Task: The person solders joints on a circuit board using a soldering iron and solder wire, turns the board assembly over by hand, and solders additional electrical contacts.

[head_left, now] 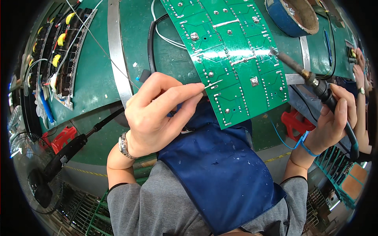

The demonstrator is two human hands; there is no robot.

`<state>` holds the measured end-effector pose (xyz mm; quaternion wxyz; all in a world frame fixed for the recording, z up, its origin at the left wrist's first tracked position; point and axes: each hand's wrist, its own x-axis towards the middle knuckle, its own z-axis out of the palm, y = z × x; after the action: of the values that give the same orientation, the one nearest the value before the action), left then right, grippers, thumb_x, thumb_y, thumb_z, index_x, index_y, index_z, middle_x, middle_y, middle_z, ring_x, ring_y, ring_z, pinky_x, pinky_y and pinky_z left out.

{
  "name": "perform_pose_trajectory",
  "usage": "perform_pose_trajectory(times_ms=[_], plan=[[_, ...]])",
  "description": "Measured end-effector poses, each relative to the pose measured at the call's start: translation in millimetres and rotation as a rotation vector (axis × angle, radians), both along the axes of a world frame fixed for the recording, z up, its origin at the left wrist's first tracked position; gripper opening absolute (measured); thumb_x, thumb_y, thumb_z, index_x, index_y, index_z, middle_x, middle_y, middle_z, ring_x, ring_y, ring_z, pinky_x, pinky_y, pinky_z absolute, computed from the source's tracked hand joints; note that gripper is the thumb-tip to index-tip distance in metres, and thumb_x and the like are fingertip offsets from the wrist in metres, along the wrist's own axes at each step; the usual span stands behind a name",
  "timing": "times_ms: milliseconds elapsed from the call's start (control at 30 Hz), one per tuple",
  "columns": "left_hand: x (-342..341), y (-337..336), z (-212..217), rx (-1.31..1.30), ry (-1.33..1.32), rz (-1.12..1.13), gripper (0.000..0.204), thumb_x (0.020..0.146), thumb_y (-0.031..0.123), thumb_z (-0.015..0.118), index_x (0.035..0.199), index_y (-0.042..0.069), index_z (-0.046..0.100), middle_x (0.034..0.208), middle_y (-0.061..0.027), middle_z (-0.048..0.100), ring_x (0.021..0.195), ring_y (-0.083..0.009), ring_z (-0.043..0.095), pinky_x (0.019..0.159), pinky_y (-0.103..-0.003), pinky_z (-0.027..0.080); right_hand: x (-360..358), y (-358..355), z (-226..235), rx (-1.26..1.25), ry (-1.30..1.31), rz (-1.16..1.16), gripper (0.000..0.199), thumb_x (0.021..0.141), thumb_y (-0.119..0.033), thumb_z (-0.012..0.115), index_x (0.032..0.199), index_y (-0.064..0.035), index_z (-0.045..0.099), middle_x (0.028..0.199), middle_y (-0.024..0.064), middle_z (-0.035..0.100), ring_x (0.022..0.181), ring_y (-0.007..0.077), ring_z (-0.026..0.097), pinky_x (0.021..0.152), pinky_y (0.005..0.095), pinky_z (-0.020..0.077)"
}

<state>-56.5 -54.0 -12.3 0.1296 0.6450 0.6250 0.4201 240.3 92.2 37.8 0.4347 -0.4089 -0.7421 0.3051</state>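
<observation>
At the far left, a row of black components with yellow caps (59, 39) is laid on the green counter (94, 78), and a black tool with a cable (67, 151) is seen below the counter edge. The left hand (157, 114) is closed in a pinch, with a thin strand of solder wire (213, 83) held between thumb and fingertips (197, 92); its end is touching the lower left part of the green circuit board (232, 59). The board is tilted over the counter, solder side up, above a blue apron (220, 165). The right hand (334, 122) is wrapped firmly around a soldering iron (303, 72), whose tip is laid on the board's right edge. A blue round container (291, 15) is seen at the top right.
</observation>
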Motion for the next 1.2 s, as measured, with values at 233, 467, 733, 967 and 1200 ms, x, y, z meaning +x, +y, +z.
perform_pose_trajectory(times_ms=[233,467,733,967,1200], plan=[[-2.3,10.4,-3.4,0.009,-0.004,0.004,0.027,0.072,-0.004,0.08,0.097,0.005,0.075,0.078,-0.0036,0.059,0.06,-0.0117,0.057,0.049,-0.025,0.044,-34.3,0.4,2.8,-0.149,-0.062,0.135,0.035,0.086,-0.029,0.06,0.084,0.0051,0.07,0.068,0.0049,0.059,0.049,0.0055,0.043,0.048,0.0211,0.0313],[-2.4,13.2,-6.2,0.0,-0.038,0.001,0.027,0.072,-0.004,0.079,0.097,0.005,0.075,0.079,-0.0042,0.059,0.06,-0.0122,0.057,0.049,-0.026,0.044,-50.2,6.8,6.7,-0.195,-0.134,0.203,0.035,0.083,-0.029,0.062,0.084,0.0049,0.073,0.064,0.0031,0.058,0.05,0.006,0.045,0.048,0.022,0.0312],[-1.0,16.4,-11.1,0.01,-0.036,-0.005,0.027,0.072,-0.003,0.08,0.097,0.005,0.075,0.078,-0.0037,0.059,0.059,-0.0121,0.056,0.049,-0.026,0.044,-53.9,9.1,5.6,-0.222,-0.149,0.226,0.033,0.083,-0.027,0.062,0.084,0.0046,0.073,0.063,0.0023,0.056,0.049,0.0051,0.044,0.047,0.0215,0.0305],[-1.2,18.0,-12.3,0.032,-0.016,0.005,0.027,0.072,-0.004,0.08,0.097,0.005,0.075,0.078,-0.0033,0.059,0.058,-0.0114,0.055,0.048,-0.026,0.043,-51.6,10.5,4.6,-0.208,-0.159,0.24,0.034,0.084,-0.028,0.061,0.083,0.0046,0.072,0.063,0.0026,0.057,0.049,0.005,0.043,0.046,0.0211,0.0289],[-9.9,12.0,-10.0,0.011,-0.033,0.093,0.027,0.073,-0.005,0.079,0.097,0.007,0.076,0.08,-0.0014,0.059,0.056,-0.0077,0.052,0.048,-0.023,0.042,-22.4,23.2,5.7,-0.072,-0.063,0.006,0.04,0.09,-0.028,0.053,0.092,0.0093,0.068,0.075,0.0088,0.062,0.05,0.0056,0.044,0.047,0.0184,0.0309]])
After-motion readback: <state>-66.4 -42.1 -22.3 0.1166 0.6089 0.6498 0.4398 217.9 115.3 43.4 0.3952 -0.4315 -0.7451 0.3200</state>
